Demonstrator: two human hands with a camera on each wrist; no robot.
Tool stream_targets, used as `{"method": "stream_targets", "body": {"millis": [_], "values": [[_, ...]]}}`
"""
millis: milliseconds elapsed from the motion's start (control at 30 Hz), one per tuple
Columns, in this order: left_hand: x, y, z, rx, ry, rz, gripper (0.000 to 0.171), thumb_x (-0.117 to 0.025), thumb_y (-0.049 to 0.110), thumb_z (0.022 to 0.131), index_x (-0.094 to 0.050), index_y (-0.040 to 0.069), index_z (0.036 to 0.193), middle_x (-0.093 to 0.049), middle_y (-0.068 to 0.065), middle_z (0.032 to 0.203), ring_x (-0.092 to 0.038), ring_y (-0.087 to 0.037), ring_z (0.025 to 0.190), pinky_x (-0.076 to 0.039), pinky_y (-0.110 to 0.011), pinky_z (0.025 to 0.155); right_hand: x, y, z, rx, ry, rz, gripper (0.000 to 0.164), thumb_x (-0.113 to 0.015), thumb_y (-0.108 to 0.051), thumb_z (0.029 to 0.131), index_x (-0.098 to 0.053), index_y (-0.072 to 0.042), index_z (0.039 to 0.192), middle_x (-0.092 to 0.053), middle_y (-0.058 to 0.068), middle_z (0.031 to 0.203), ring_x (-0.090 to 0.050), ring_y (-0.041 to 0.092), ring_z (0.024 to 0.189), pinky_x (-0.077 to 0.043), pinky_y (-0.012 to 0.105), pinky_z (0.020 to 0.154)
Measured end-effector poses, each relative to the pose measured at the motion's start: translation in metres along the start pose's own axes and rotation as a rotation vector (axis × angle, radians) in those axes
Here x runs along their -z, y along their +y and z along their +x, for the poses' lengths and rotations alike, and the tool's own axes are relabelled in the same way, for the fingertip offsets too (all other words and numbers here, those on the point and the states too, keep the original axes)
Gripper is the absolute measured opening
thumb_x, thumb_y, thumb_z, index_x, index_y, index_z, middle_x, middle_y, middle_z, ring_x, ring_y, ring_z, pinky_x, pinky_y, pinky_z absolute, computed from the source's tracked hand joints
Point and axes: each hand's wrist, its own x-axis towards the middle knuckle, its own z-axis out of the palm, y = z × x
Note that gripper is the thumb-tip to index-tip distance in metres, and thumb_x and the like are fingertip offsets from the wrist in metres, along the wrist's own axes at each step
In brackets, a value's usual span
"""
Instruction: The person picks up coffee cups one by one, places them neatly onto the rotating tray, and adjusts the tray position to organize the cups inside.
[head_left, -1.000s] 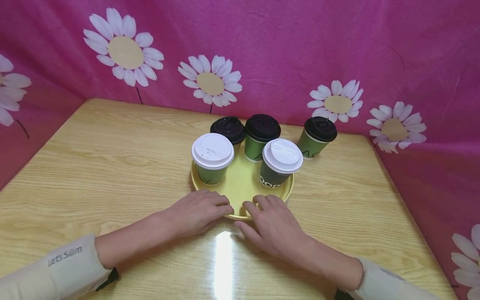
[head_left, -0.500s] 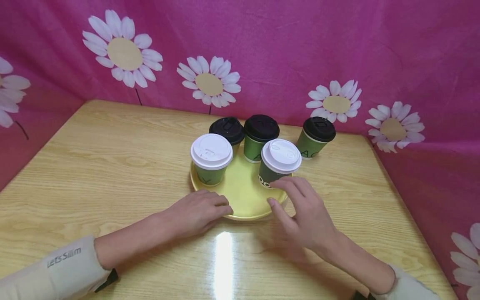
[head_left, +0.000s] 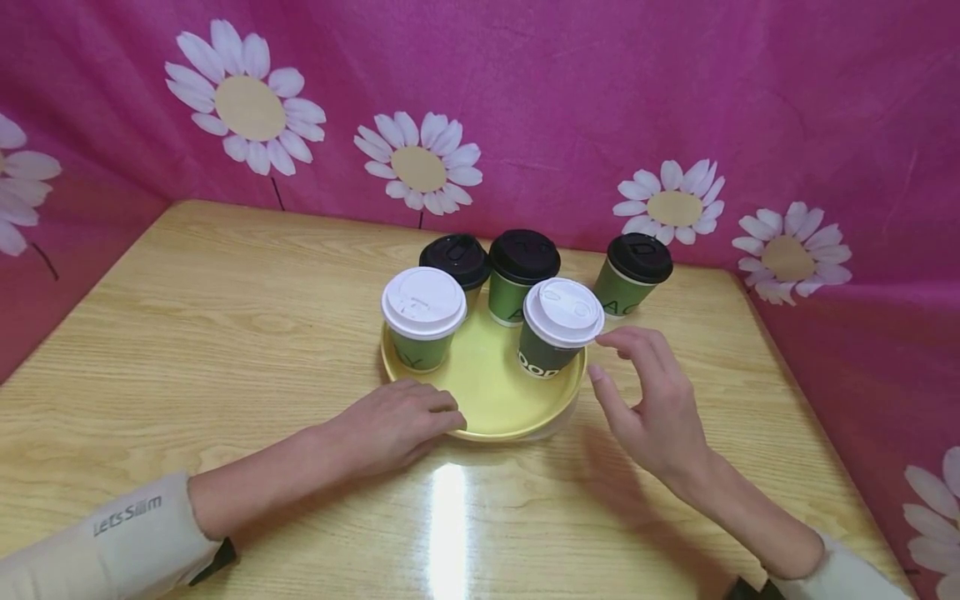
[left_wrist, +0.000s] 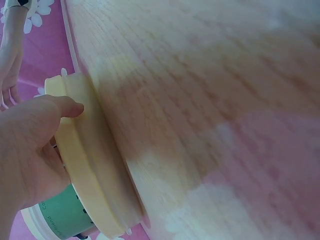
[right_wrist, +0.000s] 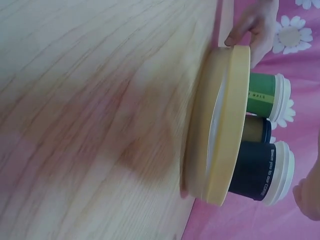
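Note:
My left hand (head_left: 408, 425) holds the front-left rim of a round yellow tray (head_left: 487, 435); in the left wrist view its thumb (left_wrist: 70, 107) lies on the outer wall. My right hand (head_left: 660, 408) hovers right of the tray, fingers loosely bent and holding nothing. Its fingertips are close to a dark paper coffee cup (head_left: 542, 354) with a white lid; I cannot tell whether they touch. A green coffee cup (head_left: 422, 350) with a white lid stands on the tray's left. Behind are a black-lidded cup (head_left: 457, 260), partly hidden, and a green black-lidded cup (head_left: 510, 298).
Another green cup with a black lid (head_left: 622, 287) stands on the wooden table (head_left: 225, 333), off the tray at the back right. A pink cloth (head_left: 540, 108) with daisies hangs behind and along both sides of the table.
My right hand has left the tray's front rim and moved right, past the front of the dark cup to its right side. The left hand, tray and cups show no clear movement.

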Motion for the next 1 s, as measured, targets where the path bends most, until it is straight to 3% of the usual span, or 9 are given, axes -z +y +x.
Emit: {"method": "stream_targets", "body": {"millis": [167,400,700,900,1000], "values": [[0.000,0.000,0.000,0.008,-0.007,-0.010,0.018,-0.066,0.008,0.092,-0.068,0.013,0.108,-0.065,-0.001,0.104,-0.063,-0.020,0.093,-0.050,-0.037,0.089,0.004,0.007,0.002,-0.032,0.008,-0.022,0.034,-0.062,-0.016,0.090,-0.061,0.005,0.116,-0.061,0.018,0.112,-0.056,0.031,0.101,-0.044,0.027,0.088],[0.001,0.000,0.001,0.012,-0.015,-0.012,0.019,-0.067,0.008,0.091,-0.069,0.013,0.109,-0.065,-0.001,0.104,-0.063,-0.020,0.093,-0.050,-0.037,0.089,0.007,0.020,0.005,-0.171,0.005,-0.021,0.032,-0.065,-0.002,0.090,-0.059,0.005,0.120,-0.060,0.016,0.115,-0.056,0.027,0.106,-0.044,0.019,0.092],[0.002,0.000,0.001,0.014,-0.010,-0.017,0.019,-0.065,0.008,0.092,-0.069,0.013,0.110,-0.066,-0.001,0.105,-0.063,-0.020,0.094,-0.050,-0.037,0.091,0.008,0.040,0.006,-0.430,-0.013,0.049,0.036,-0.063,-0.005,0.096,-0.052,0.005,0.129,-0.057,0.015,0.124,-0.055,0.022,0.111,-0.047,0.018,0.091],[0.002,0.000,0.001,0.014,-0.011,-0.017,0.018,-0.065,0.008,0.093,-0.069,0.014,0.109,-0.065,-0.001,0.105,-0.063,-0.020,0.094,-0.050,-0.037,0.090,0.009,0.054,0.006,-0.568,-0.026,0.088,0.049,-0.069,-0.010,0.093,-0.048,0.000,0.136,-0.055,0.010,0.128,-0.053,0.013,0.111,-0.048,0.022,0.092],[0.001,0.000,0.001,0.018,-0.015,-0.018,0.018,-0.064,0.009,0.093,-0.069,0.014,0.110,-0.065,-0.001,0.105,-0.063,-0.020,0.094,-0.050,-0.037,0.090,0.009,0.060,0.006,-0.638,-0.035,0.110,0.056,-0.072,-0.013,0.092,-0.045,-0.002,0.139,-0.054,0.010,0.129,-0.054,0.015,0.113,-0.048,0.025,0.094]]}}
